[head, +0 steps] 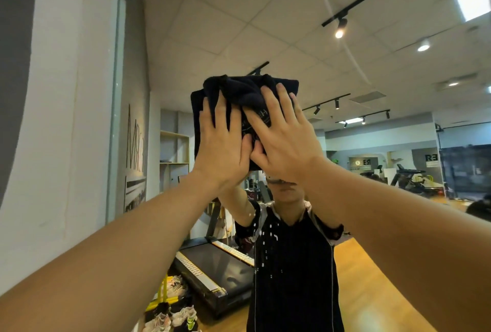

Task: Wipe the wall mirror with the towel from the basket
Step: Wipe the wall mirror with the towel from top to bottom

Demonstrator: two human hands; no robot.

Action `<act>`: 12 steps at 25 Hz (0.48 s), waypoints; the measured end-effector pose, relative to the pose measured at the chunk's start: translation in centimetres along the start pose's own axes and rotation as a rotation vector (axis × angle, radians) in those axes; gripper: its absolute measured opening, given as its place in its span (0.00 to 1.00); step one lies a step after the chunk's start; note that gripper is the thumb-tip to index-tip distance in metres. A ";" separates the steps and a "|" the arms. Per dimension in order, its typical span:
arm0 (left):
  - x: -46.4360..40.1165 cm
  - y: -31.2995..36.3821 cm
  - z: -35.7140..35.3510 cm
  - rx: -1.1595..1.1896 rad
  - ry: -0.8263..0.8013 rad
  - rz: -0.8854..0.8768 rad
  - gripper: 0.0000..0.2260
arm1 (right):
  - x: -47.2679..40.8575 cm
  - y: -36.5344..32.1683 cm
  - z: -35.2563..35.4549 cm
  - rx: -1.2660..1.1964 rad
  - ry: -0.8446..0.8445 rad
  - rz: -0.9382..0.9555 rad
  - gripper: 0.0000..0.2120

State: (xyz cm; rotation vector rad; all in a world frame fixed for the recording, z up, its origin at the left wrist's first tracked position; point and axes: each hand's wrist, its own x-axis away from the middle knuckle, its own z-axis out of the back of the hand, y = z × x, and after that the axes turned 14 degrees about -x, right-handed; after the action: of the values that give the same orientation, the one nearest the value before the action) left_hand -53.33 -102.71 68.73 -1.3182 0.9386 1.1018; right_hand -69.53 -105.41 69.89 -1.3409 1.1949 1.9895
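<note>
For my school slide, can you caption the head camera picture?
Both hands, left and right, press a dark towel flat against the wall mirror.

Mirrored "RE" on white sign (431,159) in mirror reflection, far right; tall lettering on grey wall (136,143) left, illegible; towel (239,97) print unreadable

towel (239,97): its middle and lower part hidden behind the left hand (221,145) and right hand (284,137)
print on towel: too covered to read
mirror (372,79): cut off by the frame's right and bottom edges
shoes (175,315), lower centre-left: cut by the bottom edge
</note>
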 end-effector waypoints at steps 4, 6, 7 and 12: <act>-2.3 6.9 -0.4 0.046 -0.077 -0.010 0.33 | 3.4 5.9 3.6 0.054 -0.019 -0.033 0.31; -3.4 10.6 -0.4 0.080 -0.073 -0.018 0.34 | 5.0 8.9 5.4 0.081 -0.032 -0.059 0.31; -3.9 12.4 -0.4 0.094 -0.072 -0.016 0.34 | 5.9 10.2 6.3 0.090 -0.036 -0.070 0.32; -6.5 21.8 -0.4 0.116 -0.100 -0.044 0.34 | 10.2 17.2 10.9 0.148 -0.076 -0.144 0.32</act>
State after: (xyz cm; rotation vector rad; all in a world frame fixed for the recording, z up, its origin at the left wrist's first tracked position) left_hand -75.93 -104.91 69.54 -1.1741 0.8817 1.0539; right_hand -92.30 -105.95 69.28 -1.2310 1.1521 1.7986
